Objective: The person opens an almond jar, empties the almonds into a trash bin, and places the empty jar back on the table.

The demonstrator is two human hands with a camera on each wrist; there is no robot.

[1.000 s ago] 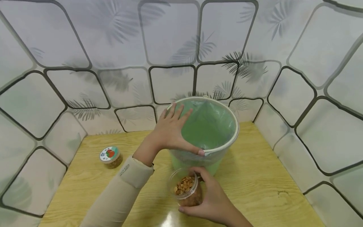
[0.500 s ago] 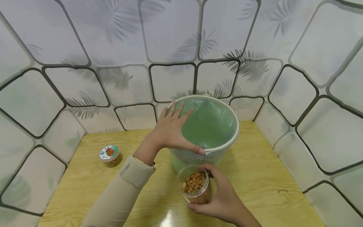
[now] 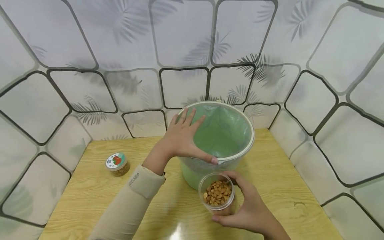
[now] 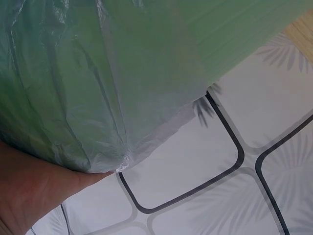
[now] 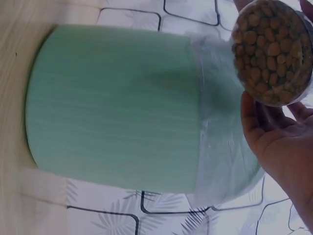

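Observation:
A green trash bin [image 3: 189,175] with a white rim stands on the table, lined with a clear plastic bag [image 4: 93,98] folded over its edge. My left hand [image 3: 180,140] rests on the rim's left side, fingers straight and spread, thumb along the front. With fingers and thumb around its side, my right hand [image 3: 250,208] holds a clear lidless jar [image 3: 218,195] of small brown nut-like pieces in front of the bin. The right wrist view shows the jar's base [image 5: 270,51] packed with these pieces, raised beside the bin's upper part.
A second, smaller jar [image 3: 117,164], its lid printed with a red tomato-like picture, stands at the left of the wood-grain table [image 3: 288,186]. Walls with a rounded-grid and leaf pattern [image 3: 183,88] close in the back and both sides.
My right hand has carried the jar to the right and slightly up in the head view, along the bin's front. The left hand stays on the rim.

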